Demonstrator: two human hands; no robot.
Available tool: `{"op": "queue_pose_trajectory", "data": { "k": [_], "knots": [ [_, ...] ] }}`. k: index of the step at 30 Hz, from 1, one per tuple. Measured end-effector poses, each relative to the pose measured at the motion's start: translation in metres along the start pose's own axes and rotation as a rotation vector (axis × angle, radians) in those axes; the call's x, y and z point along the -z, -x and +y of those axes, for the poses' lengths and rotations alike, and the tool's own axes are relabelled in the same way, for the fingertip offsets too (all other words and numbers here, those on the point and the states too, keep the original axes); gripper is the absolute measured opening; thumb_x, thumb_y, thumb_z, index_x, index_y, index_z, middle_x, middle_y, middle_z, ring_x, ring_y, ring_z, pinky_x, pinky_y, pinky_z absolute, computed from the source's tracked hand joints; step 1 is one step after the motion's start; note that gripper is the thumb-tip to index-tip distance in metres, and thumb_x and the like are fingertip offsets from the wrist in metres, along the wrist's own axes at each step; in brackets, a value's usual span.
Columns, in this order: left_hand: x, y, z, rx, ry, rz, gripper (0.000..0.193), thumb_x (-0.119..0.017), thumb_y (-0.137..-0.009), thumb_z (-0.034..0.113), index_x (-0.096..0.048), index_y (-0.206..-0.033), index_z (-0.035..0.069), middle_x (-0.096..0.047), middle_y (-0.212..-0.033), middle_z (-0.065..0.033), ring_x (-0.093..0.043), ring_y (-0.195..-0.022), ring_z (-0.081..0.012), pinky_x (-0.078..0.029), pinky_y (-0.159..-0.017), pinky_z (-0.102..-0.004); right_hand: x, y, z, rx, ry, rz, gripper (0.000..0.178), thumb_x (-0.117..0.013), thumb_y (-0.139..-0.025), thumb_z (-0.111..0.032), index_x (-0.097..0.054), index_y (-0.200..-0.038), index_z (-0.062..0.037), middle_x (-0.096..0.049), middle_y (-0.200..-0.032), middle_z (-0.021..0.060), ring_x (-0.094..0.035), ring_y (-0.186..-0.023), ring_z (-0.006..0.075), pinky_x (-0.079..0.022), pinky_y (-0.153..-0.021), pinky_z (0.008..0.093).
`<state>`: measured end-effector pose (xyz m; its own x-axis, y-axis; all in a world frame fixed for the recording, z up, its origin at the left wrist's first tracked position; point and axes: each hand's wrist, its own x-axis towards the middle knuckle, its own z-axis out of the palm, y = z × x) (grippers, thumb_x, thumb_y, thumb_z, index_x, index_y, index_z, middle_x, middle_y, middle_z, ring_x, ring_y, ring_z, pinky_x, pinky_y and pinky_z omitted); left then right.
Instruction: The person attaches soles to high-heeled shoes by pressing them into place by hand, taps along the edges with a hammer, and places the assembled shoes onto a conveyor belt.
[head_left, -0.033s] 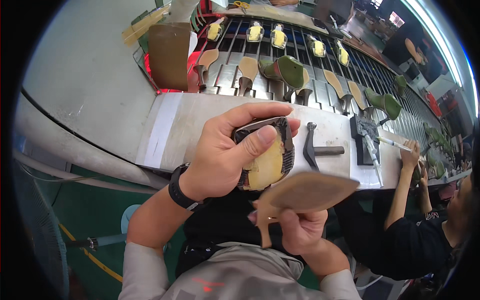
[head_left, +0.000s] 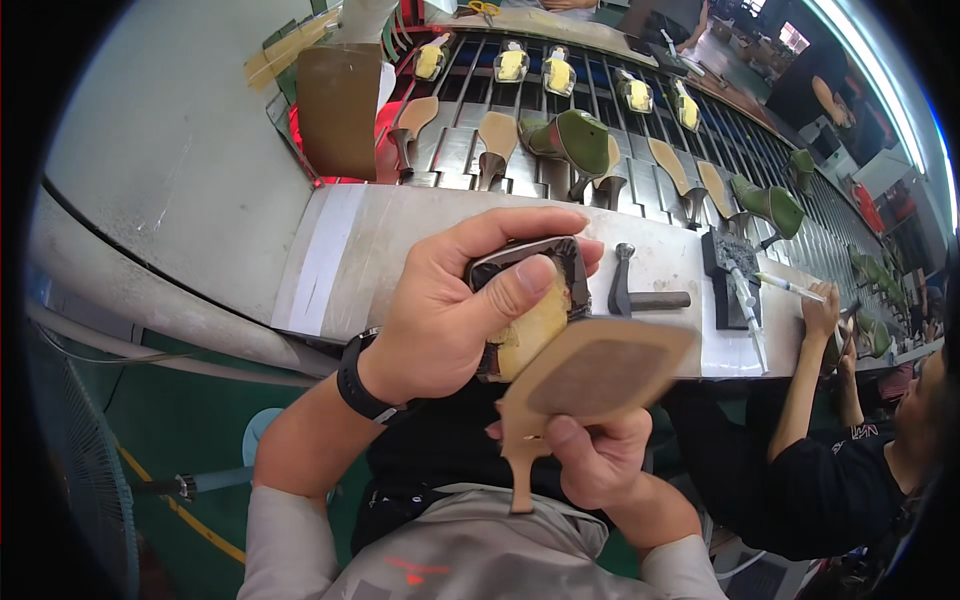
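I held the shoe on its yellow last in my left hand, above the near edge of the bench. It looked stiff and rather light, best taken around its body, not by the soft dark upper. My fingers were curled tight around it, the thumb pressed on the side. My right hand pinched the tan sole with heel from below; it seemed thin, rigid and light, touching the shoe.
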<state>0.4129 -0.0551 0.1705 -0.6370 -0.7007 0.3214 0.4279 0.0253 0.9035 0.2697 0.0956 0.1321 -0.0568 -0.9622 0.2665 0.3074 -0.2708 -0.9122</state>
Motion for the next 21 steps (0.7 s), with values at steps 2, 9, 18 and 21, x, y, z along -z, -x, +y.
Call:
{"op": "queue_pose_trajectory", "data": {
  "k": [2,9,18,21],
  "knots": [
    [0.004,0.005,0.002,-0.025,-0.049,-0.020,0.049,-0.059,-0.112,0.027,-0.052,-0.149,-0.003,-0.068,-0.137,-0.0257,-0.067,-0.130,-0.0316,-0.058,-0.107,-0.0430,-0.006,-0.012,-0.003,-0.067,-0.056,-0.043,0.022,-0.059,-0.110,-0.009,-0.071,-0.117,0.0079,-0.078,-0.102,0.0166,-0.077,-0.091,0.0205,-0.063,-0.077,0.0331],
    [0.009,0.016,0.014,0.070,0.222,-0.025,0.091,-0.075,-0.093,0.061,-0.050,-0.149,-0.006,-0.066,-0.139,-0.0276,-0.065,-0.133,-0.0331,-0.054,-0.111,-0.0472,-0.006,-0.021,0.001,-0.166,0.177,-0.094,0.043,-0.061,-0.110,-0.034,-0.068,-0.115,0.0088,-0.077,-0.096,0.0160,-0.076,-0.080,0.0208,-0.063,-0.068,0.0325],
    [0.005,0.023,0.021,0.054,0.032,-0.069,0.088,-0.090,-0.078,0.035,-0.053,-0.146,-0.006,-0.067,-0.139,-0.0251,-0.066,-0.131,-0.0296,-0.053,-0.111,-0.0423,-0.014,-0.022,0.000,0.099,0.255,-0.057,0.019,-0.069,-0.103,-0.007,-0.077,-0.113,0.0064,-0.081,-0.100,0.0134,-0.077,-0.087,0.0171,-0.060,-0.077,0.0301],
    [0.006,0.025,0.020,0.039,0.011,-0.083,0.087,-0.090,-0.079,0.034,-0.053,-0.146,-0.007,-0.067,-0.139,-0.0248,-0.066,-0.131,-0.0294,-0.053,-0.111,-0.0416,-0.016,-0.022,-0.002,0.103,0.241,-0.034,0.018,-0.069,-0.102,-0.006,-0.077,-0.112,0.0064,-0.081,-0.100,0.0132,-0.077,-0.086,0.0170,-0.060,-0.076,0.0301]
  ]
}}
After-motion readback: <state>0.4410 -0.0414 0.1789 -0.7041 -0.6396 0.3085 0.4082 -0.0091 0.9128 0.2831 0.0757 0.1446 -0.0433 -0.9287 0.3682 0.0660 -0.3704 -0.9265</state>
